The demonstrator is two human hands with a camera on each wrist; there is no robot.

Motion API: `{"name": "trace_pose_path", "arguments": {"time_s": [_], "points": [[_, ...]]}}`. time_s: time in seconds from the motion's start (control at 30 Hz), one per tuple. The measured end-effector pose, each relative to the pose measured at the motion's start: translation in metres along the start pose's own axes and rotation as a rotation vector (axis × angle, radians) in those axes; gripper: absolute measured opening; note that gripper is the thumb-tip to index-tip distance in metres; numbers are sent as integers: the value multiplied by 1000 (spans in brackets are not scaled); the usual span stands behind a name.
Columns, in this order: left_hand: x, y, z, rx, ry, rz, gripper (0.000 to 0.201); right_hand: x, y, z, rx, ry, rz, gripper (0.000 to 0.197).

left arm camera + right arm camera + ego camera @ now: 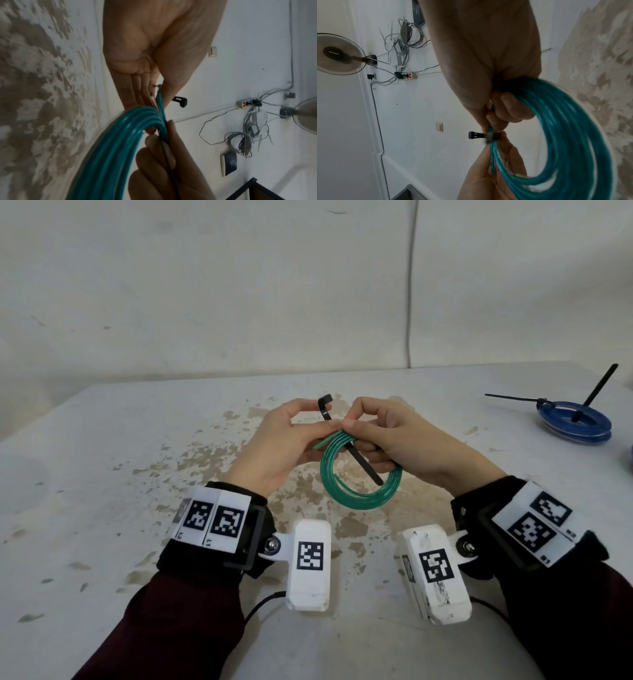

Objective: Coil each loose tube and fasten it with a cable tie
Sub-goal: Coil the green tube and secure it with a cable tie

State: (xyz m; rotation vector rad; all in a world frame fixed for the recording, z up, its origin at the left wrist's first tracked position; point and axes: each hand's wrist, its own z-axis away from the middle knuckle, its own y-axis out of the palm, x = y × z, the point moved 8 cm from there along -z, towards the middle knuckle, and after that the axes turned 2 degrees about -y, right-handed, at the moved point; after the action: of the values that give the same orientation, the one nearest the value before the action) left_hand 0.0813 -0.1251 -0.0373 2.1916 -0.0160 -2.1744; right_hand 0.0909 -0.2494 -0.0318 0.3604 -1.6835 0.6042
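Both hands meet above the desk (102, 474), sharing a green tube coil (359, 494) that hangs below them. Left hand (274, 446) pinches the coil's top, thumb and fingers closed on it; right hand (394, 440) curls round the coil and the black cable tie (366, 463). Its fingers hide where the tie passes the strands, and only the tie's head (325, 399) and tail show. Well right of the right grip lies a tied blue coil (575, 422).
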Motion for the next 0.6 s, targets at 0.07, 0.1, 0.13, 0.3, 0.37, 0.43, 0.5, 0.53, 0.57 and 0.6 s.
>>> {"name": "trace_pose_path", "arguments": {"time_s": [0.07,0.1,0.13,0.3,0.37,0.43,0.5,0.53,0.57,0.6], "points": [[-1,7,2,27,16,-15,20,-1,-4,0,-32,5,29,15],[-2,10,4,40,19,-19,13,-1,-6,0,-48,11,40,14],[-2,12,5,52,14,-23,8,-2,-6,0,-59,17,46,13],[4,21,7,143,-53,-66,26,0,-5,4,-81,20,96,12],[5,23,8,151,-60,-55,24,-1,-6,3,-90,33,67,12],[7,26,9,157,-76,-29,21,-4,-9,2,-92,60,53,13],[11,29,9,168,-110,4,20,-8,-11,3,-98,95,95,13],[13,30,10,167,-128,18,20,-11,-12,3,-99,106,104,13],[14,31,10,158,-139,22,20,-12,-12,3,-97,112,102,13],[15,29,9,143,-138,13,19,-13,-11,3,-94,117,95,12]]}}
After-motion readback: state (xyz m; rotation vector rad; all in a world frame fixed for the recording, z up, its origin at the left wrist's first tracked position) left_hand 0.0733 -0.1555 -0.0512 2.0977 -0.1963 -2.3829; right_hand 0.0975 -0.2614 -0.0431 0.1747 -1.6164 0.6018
